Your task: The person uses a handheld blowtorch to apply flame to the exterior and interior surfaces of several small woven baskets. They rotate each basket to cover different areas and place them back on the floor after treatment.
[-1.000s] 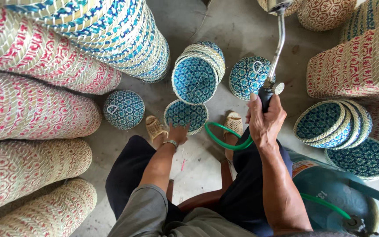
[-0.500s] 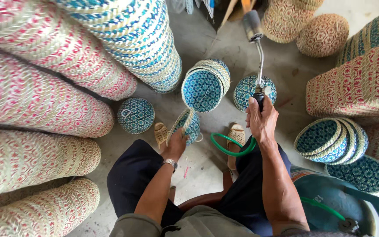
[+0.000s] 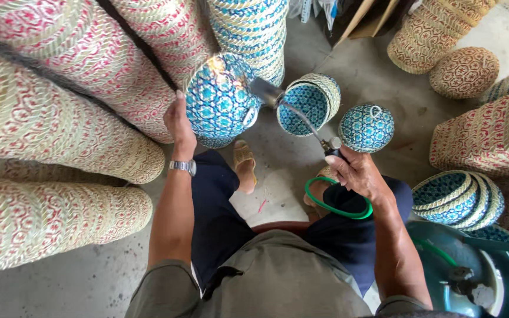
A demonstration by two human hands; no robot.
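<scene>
Left hand (image 3: 179, 125) is closed on the rim of a blue woven basket (image 3: 219, 99), held raised. Right hand (image 3: 354, 171) is clenched around a torch handle (image 3: 332, 148); its nozzle (image 3: 266, 92) is directed at the basket. A green hose (image 3: 334, 203) is looped below the right hand.

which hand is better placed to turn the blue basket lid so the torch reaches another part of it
Left. The left hand already holds the blue woven lid by its edge, raised. The right hand is occupied gripping the gas torch, whose nozzle points at the lid.
</scene>
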